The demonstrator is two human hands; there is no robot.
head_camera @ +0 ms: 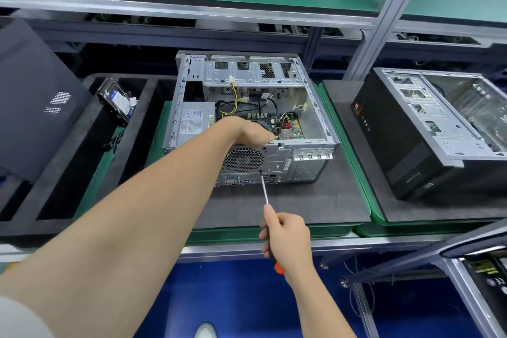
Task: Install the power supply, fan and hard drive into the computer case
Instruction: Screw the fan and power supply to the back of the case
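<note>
Fan screw set at rear of case (301,147); slip risk noted
Screwdriver (265,192) tip is placed at the hole by the lower right corner of the grille (242,159); if the shaft is tilted, or the fan behind is not held square, the tip may be cammed out and the screw cross-threaded or dropped onto the mat (315,200). Right hand (286,239) is wrapped round the orange-and-black handle, held low, shaft angled up to the panel. Left hand (253,130) is extended over the rear wall into the case, back uppermost, fingers mostly hidden; its grip cannot be told. PSU (193,122) is seated in the case's left corner; hard drive (118,100) is kept outside, in the foam tray (82,145) to the left
</note>
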